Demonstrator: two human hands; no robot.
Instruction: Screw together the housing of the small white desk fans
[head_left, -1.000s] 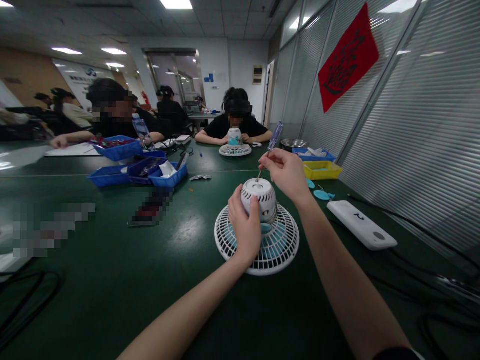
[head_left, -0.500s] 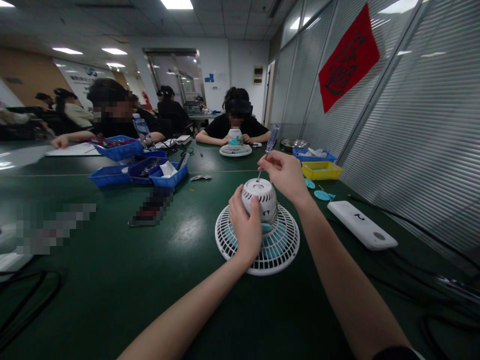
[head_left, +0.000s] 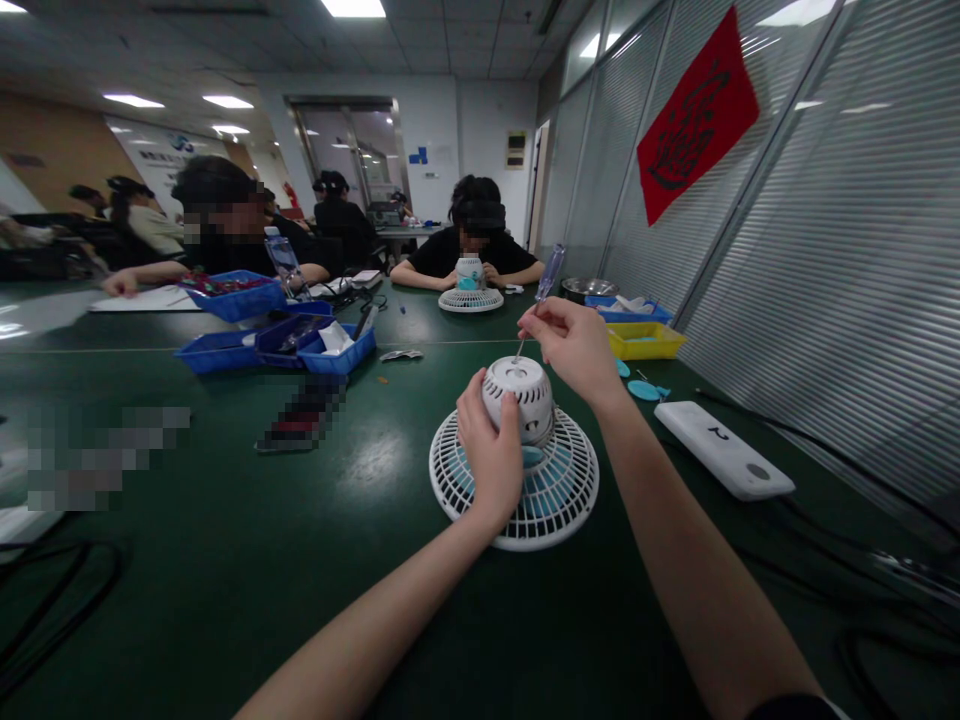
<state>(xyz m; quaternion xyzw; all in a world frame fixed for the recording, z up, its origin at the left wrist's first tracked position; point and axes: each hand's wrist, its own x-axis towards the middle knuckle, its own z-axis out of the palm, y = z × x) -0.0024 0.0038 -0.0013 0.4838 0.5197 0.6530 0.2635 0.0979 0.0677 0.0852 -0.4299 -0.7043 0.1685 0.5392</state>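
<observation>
A small white fan (head_left: pixel 559 505) lies grille-down on the green table, its rounded motor housing on top and pale blue blades showing through the grille. My left hand (head_left: pixel 491 450) is wrapped round the left and near side of the housing. Above it, my right hand (head_left: pixel 568 338) pinches the shaft of a screwdriver (head_left: pixel 551 272) with a clear purplish handle. The screwdriver is tilted, its handle leaning up and right. Its tip meets the top of the housing at a small hole; whether a screw sits there I cannot tell.
Blue bins (head_left: pixel 345 350) with parts stand at the back left. On the right are a yellow tray (head_left: pixel 645 341), light blue round pieces (head_left: pixel 643 390), a white power bank (head_left: pixel 724 450) and black cables. Across the table a person works at another fan (head_left: pixel 470 299).
The screwdriver's handle has shifted slightly up and to the right, with my right hand's fingers moving a little on the shaft. My left hand and the fan stay put.
</observation>
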